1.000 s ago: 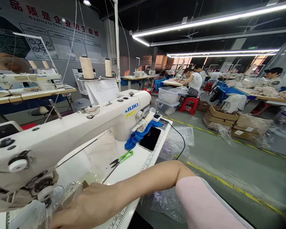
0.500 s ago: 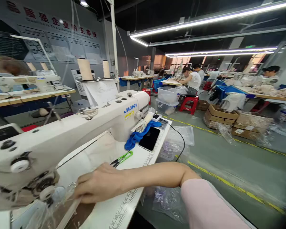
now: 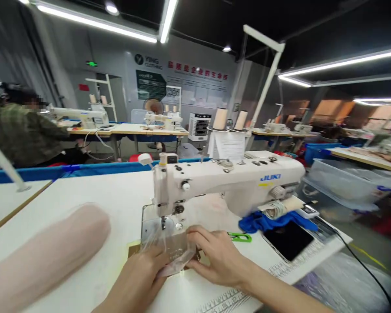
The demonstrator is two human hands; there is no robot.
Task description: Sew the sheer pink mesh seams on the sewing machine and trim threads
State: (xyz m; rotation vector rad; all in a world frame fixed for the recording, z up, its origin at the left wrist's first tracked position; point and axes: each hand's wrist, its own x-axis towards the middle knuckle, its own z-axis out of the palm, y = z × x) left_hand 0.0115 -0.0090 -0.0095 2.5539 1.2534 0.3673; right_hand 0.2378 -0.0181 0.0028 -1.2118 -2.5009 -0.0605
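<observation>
Sheer, pale, translucent fabric [image 3: 177, 261] lies in front of the needle area [image 3: 163, 222] of a white JUKI sewing machine [image 3: 215, 180]. My right hand [image 3: 217, 256] is closed on its right edge, thumb and fingers pinched together. On its left side my left hand [image 3: 143, 269] is closed on the same fabric, fingertips partly hidden. Something brown shows beneath the fabric. Just behind my right hand lie green-handled thread snips [image 3: 241, 237], partly covered by it.
A blue cloth [image 3: 257, 221], a black phone [image 3: 288, 241] and a rolled cord [image 3: 275, 209] lie at the right. A blurred pale pink elongated shape [image 3: 52, 256] is at the left; I cannot tell its kind. A person [image 3: 22, 126] sits at the back left.
The view has swung left, bringing the needle end and left tabletop into sight. My left hand now shows on the fabric; my right hand stays at it.
</observation>
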